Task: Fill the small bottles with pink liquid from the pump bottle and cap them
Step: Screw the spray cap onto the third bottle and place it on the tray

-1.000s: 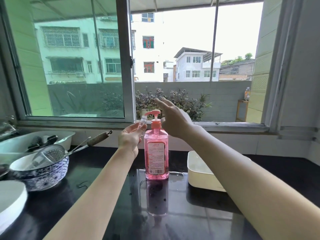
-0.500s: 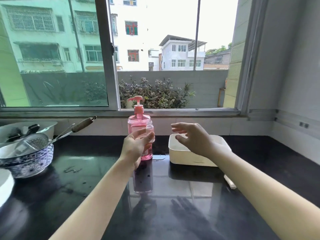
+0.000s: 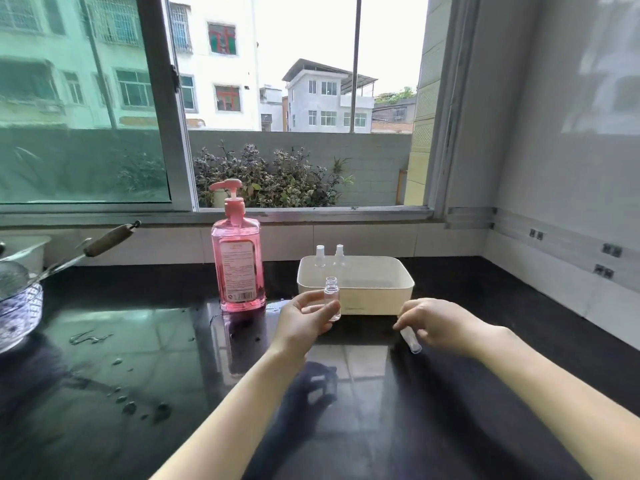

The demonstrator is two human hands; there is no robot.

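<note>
My left hand [image 3: 304, 320] holds a small clear bottle [image 3: 331, 297] upright and uncapped, just in front of the white tub [image 3: 356, 299]. The bottle looks clear, with no pink that I can make out. My right hand [image 3: 436, 322] rests low on the counter with its fingertips on a clear cap [image 3: 411, 341] lying on the black surface. The pink pump bottle [image 3: 238, 261] stands upright to the left of my left hand, untouched. Two more small capped bottles [image 3: 320, 255] stand in the tub at its far edge.
A blue patterned bowl [image 3: 19, 306] with a strainer and a wooden-handled utensil [image 3: 107, 239] sits at the far left. Water drops [image 3: 138, 407] lie on the black counter. The window sill and wall close off the back and right.
My left hand has come down and right from the pump bottle's spout with the small bottle. My right hand left the pump head and dropped to the cap on the counter.
</note>
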